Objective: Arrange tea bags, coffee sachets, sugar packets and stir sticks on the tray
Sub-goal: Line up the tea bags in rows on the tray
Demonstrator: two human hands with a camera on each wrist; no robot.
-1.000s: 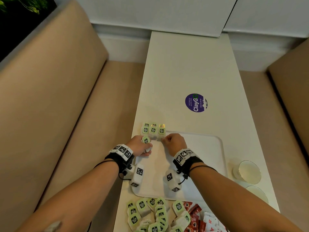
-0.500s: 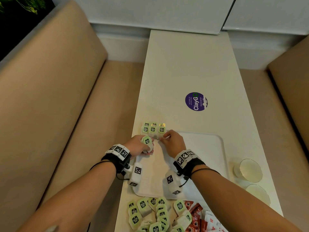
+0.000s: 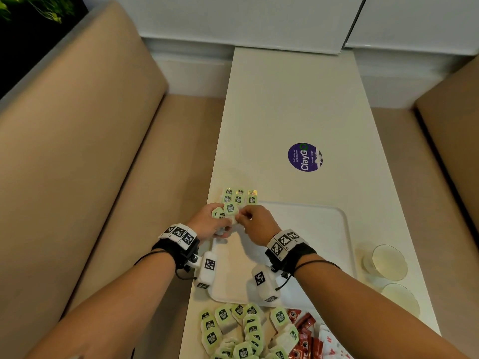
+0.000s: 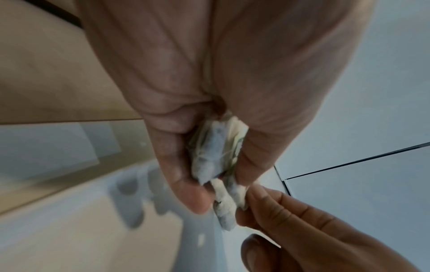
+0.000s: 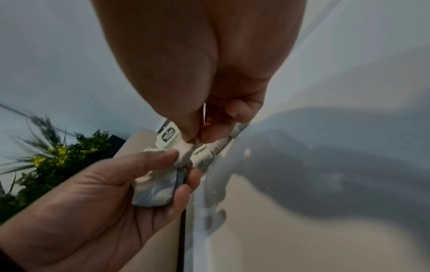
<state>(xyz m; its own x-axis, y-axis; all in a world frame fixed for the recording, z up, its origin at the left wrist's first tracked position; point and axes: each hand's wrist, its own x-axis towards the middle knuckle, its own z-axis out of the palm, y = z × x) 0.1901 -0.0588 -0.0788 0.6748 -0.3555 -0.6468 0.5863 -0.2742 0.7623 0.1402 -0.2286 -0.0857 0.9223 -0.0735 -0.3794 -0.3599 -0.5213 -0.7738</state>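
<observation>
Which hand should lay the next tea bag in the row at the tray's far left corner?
Right hand: it pinches one green-labelled tea bag beside the row; the left hand grips the spare bunch.

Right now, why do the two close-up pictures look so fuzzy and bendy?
Left wrist view: the left hand fills the picture and the tea bags it grips are smeared by blur. Right wrist view: the right hand looms soft, straight edges curve from the wide lens. Head view is sharpest.

I can't count the tea bags (image 4: 215,150) bunched in the left hand (image 3: 207,224); its fingers cover them. The loose pile (image 3: 241,332) and red sachets (image 3: 303,338) run off the bottom edge.
</observation>
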